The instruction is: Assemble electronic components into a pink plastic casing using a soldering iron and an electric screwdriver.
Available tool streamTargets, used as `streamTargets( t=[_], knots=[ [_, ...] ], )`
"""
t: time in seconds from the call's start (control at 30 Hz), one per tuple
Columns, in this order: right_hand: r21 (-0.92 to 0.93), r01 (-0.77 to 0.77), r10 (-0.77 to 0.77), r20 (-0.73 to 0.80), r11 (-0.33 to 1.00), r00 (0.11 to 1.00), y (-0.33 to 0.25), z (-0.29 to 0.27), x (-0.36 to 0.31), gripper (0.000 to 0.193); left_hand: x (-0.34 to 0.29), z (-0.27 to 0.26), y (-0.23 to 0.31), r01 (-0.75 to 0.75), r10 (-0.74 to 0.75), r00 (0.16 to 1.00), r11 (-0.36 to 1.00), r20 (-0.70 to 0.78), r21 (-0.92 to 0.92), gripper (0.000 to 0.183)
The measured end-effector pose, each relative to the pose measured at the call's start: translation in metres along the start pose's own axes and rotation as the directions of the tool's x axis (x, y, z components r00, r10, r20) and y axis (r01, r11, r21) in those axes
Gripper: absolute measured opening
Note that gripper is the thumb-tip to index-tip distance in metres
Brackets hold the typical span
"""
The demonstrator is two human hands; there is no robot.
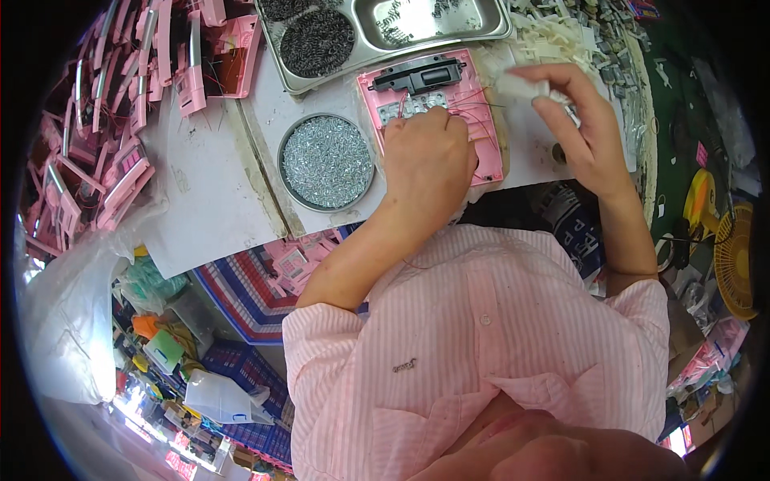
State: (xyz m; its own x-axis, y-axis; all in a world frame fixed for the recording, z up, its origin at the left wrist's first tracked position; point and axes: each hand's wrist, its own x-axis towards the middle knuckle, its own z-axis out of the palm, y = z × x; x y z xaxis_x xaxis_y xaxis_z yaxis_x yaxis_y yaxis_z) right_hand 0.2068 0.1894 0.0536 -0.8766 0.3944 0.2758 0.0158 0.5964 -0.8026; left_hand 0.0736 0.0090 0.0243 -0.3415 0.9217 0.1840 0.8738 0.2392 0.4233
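A pink plastic casing lies on the table in front of me. A black plastic unit is set across its far end, and thin wires run over its right part. My left hand rests on the casing with curled fingers, over a light grey plate with holes. Its fingertips are hidden, so whatever they grip does not show. To the right of the casing, my right hand is raised above the table. Thumb and fingers pinch a small white plastic part, slightly blurred, with a shiny bit below it.
A round tin of small silvery metal pieces stands left of the casing. Behind is a metal tray with dark springs. Pink casings are heaped at far left, white plastic parts at far right. A yellow fan stands rightward.
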Motion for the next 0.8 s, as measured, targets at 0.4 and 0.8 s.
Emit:
streamTargets(
  t=[0.4,0.8],
  knots=[
    [0.437,-0.244,0.274,-0.006,0.866,0.962,0.004,-0.005,-0.035,0.028,0.01,0.002,-0.01,-0.25,0.251,0.968,0.968,0.026,-0.04,0.028],
    [0.459,-0.24,0.276,-0.011,0.855,0.961,0.012,-0.01,-0.039,0.026,0.018,0.011,-0.013,-0.12,0.118,0.992,0.992,-0.035,-0.047,0.023]
  ],
)
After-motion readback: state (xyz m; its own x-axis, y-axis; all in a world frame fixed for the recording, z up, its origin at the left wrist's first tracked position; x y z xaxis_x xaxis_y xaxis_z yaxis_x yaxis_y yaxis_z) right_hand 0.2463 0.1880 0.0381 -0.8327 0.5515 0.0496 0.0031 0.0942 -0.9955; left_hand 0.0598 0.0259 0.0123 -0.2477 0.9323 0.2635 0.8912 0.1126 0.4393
